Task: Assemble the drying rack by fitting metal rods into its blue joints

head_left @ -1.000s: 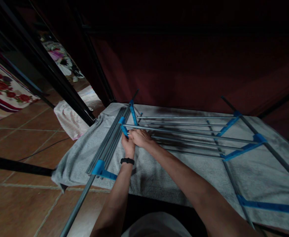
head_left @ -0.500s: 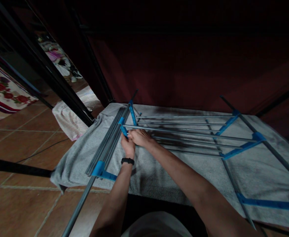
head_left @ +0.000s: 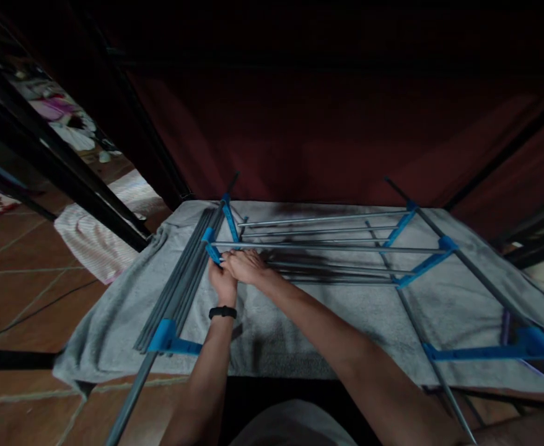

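A rack frame of grey metal tubes and blue plastic brackets lies on a grey towel-like cloth (head_left: 300,334). My left hand (head_left: 222,280), with a black band at its wrist, is closed on the lower end of a blue bracket (head_left: 214,252) on the rack's left side. Right beside it, touching, my right hand (head_left: 245,265) is closed around the left end of a thin metal rod (head_left: 318,266) at that bracket. The fingertips and the joint between rod and bracket are mostly hidden. Other rods (head_left: 328,248) span to a blue bracket (head_left: 425,269) on the right.
Several loose grey tubes (head_left: 179,282) lie in a bundle left of my hands. Another blue bracket (head_left: 163,336) sits nearer me on the left pole. A dark red panel (head_left: 300,142) stands behind. Dark posts and a striped cloth (head_left: 95,241) on the tiled floor (head_left: 16,297) are at left.
My view has turned a little to the right, so the rack and hands appear further left. Both hands stay together at the same bracket and rod end.
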Available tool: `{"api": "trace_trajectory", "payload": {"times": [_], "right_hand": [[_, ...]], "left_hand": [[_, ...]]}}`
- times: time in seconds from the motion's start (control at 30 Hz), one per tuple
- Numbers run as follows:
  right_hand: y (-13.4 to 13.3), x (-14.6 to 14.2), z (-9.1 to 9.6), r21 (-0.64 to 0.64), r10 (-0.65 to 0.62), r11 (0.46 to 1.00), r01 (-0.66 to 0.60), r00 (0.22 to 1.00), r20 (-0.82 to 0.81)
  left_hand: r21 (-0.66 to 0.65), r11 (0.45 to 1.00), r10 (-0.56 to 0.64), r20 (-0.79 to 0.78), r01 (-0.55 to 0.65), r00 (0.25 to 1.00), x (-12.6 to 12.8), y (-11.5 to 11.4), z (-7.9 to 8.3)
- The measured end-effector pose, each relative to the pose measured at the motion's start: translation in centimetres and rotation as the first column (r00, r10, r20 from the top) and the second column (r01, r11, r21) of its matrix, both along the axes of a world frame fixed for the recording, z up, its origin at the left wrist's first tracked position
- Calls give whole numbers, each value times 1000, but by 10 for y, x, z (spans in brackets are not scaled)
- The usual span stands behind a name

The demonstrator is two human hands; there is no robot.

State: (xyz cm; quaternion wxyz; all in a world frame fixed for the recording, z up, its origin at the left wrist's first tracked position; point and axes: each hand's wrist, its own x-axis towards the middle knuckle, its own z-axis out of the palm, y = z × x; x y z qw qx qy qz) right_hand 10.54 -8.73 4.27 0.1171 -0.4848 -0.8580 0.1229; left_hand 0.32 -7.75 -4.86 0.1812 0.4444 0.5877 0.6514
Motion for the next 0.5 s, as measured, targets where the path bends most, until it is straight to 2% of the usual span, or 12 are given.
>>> {"api": "trace_trajectory", "payload": {"times": [0.07,0.17,0.3,0.37,0.4,0.43,0.5], "right_hand": [[-4,5,0,73,1,997,-4,999,39],[-21,24,1,193,21,981,-23,1000,10],[-70,69,-12,263,-21,963,53,992,-124],[-99,101,-30,228,-129,955,188,959,-251],[-114,119,-43,201,-213,936,290,919,-333],[-129,139,-56,174,-305,897,405,855,-419],[-157,181,-85,114,-458,779,616,684,-568]], "left_hand": [[4,1000,-16,-9,16,1000,-1,1,-1],[-3,1000,-20,-24,20,1000,-2,4,-3],[11,1000,-17,-59,17,998,-4,5,-2],[14,1000,-19,-60,20,998,-5,6,-1],[14,1000,-19,-57,20,998,-5,6,-1],[11,1000,-15,-56,16,998,-5,6,-1],[-5,1000,-7,-59,7,998,-5,6,-2]]}}
